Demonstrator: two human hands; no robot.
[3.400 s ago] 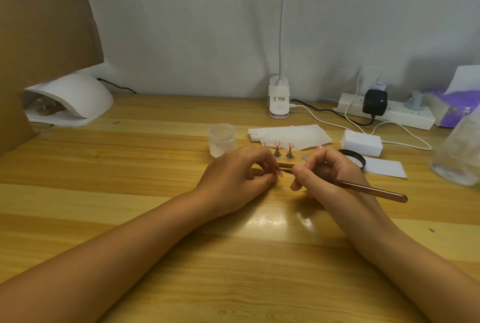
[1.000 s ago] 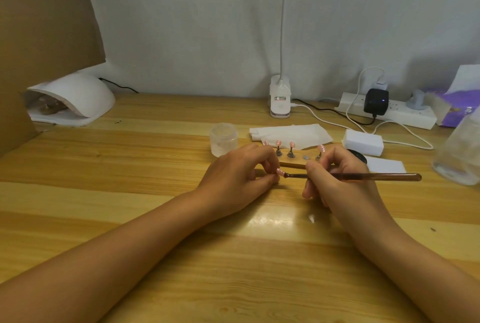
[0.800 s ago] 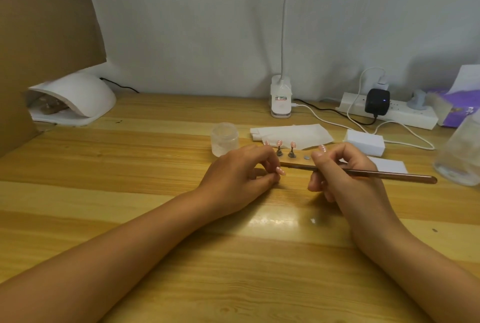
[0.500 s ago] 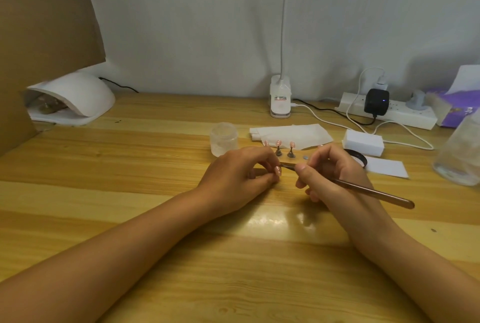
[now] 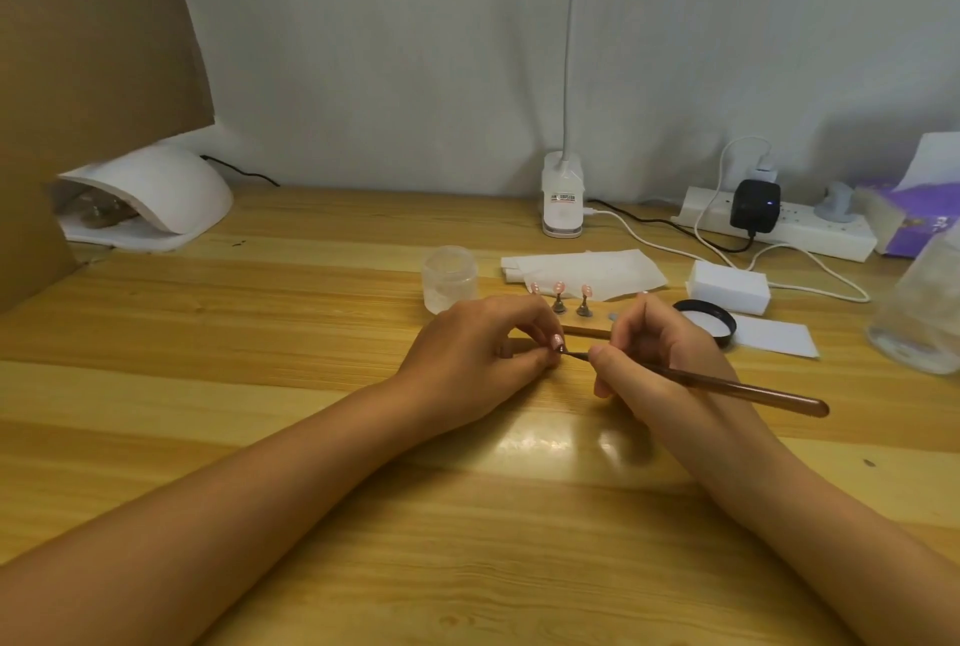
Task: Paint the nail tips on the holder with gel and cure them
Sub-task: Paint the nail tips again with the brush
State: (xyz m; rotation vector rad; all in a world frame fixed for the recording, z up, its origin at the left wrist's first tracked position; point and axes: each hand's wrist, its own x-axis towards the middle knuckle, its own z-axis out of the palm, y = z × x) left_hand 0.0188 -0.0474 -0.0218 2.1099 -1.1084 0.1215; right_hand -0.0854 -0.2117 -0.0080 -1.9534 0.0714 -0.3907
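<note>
My left hand pinches a small pink nail tip on its stand, just above the table. My right hand grips a brown gel brush like a pen, and the brush's dark tip touches that nail tip. Behind my hands lies a wooden holder strip with pink nail tips on little stands upright on it. An open gel pot with a black rim sits right of the holder. The white curing lamp stands at the far left.
A frosted plastic jar and folded white tissue lie behind the holder. A white box, a paper slip, a power strip with cables, a desk lamp base and a clear bottle fill the right side. A brown board stands on the left.
My right hand dipped the brush back toward the gel pot, then returned it. Its tip now touches the nail tip that my left hand has held still throughout.
</note>
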